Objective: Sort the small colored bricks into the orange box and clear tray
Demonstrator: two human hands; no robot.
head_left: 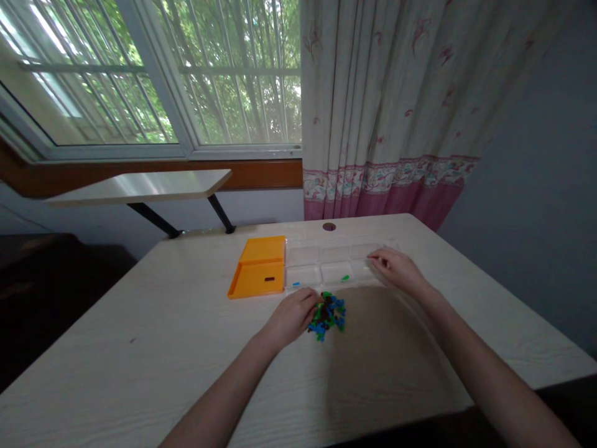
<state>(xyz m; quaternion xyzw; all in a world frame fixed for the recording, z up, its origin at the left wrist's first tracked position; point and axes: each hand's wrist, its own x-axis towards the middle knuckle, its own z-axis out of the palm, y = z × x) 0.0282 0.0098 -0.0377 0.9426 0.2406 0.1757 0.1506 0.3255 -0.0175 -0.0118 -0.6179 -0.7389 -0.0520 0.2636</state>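
Note:
A small heap of blue, green and dark brown pieces lies on the table. My left hand touches the heap's left edge, its fingers drawn together; what they pinch is hidden. Over the right end of a clear compartment tray is my right hand, thumb and fingers pressed together on something too small to name. In the tray's front row lie a blue piece at the left and a green piece in the middle. An orange open case stands left of the tray, with a dark brown piece in its front half.
The pale wooden table has a round cable hole near its back edge. A raised shelf on black brackets stands at the back left. Behind are a barred window and a patterned curtain.

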